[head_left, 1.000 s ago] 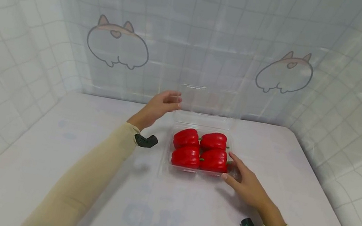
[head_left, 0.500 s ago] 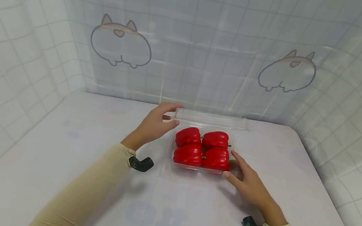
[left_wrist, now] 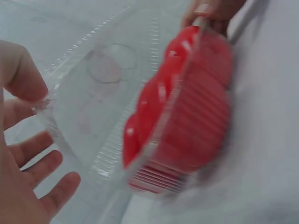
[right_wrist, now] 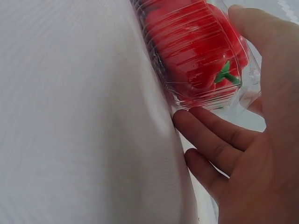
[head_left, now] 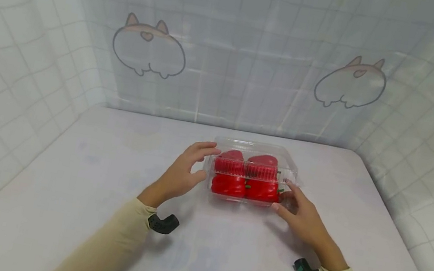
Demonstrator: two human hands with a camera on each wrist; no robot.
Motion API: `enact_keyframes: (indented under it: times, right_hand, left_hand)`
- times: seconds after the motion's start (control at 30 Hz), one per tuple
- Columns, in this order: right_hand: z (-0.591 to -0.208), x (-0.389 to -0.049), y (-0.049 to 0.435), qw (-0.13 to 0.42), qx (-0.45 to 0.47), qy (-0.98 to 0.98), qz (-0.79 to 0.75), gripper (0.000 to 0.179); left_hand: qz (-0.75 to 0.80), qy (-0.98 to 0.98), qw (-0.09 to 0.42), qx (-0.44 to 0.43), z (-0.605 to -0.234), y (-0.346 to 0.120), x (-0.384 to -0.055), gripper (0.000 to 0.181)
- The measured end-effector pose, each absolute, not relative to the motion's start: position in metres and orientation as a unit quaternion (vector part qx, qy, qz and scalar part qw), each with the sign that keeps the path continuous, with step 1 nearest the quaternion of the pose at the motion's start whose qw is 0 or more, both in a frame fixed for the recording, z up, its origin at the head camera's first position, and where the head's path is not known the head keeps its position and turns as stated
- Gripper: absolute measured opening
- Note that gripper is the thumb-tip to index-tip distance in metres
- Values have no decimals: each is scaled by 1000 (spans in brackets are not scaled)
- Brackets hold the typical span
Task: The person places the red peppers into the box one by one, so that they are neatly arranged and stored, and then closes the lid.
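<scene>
A clear plastic clamshell box (head_left: 215, 195) on the table holds several red bell peppers (head_left: 229, 185) with green stems. Its hinged clear lid (head_left: 250, 146) leans forward over them, partly lowered. At the lid's left edge, my left hand (head_left: 178, 175) pinches the rim between thumb and index finger; its other fingers (left_wrist: 63, 189) stand apart from the plastic in the left wrist view. My right hand (head_left: 306, 221) holds the box's near right corner, thumb at the rim and fingers along the right side. A pepper's green stem (right_wrist: 226, 74) shows through the wall in the right wrist view.
The box stands on a pale, faintly printed table (head_left: 118, 152). Behind it rises a grid-patterned curtain (head_left: 251, 64) with cartoon animal drawings, which also runs along both sides. Dark devices (head_left: 163, 223) are strapped at both wrists.
The lid has swung forward and down from upright to above the peppers. My left hand has come nearer with it, while the right hand has stayed at the box's right corner.
</scene>
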State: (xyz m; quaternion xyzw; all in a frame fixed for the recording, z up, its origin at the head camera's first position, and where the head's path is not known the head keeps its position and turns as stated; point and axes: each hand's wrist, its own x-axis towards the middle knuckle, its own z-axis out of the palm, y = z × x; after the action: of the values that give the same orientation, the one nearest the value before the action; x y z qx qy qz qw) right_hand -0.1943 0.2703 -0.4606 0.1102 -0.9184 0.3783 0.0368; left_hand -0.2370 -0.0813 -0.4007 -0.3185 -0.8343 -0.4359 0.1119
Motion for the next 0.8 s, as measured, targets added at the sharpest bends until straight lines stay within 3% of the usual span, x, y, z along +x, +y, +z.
enact_keyframes:
  times: [0.5,0.8]
  right_hand:
    - [-458,-192,279,40,92,-902,420,79]
    - [-456,-189,284,102,147,-868,463,59]
  left_hand:
    - [-450,-828,167,-289,-427,-77,-220,38]
    - [-470,-820,182,-272,-439,-73,-215,34]
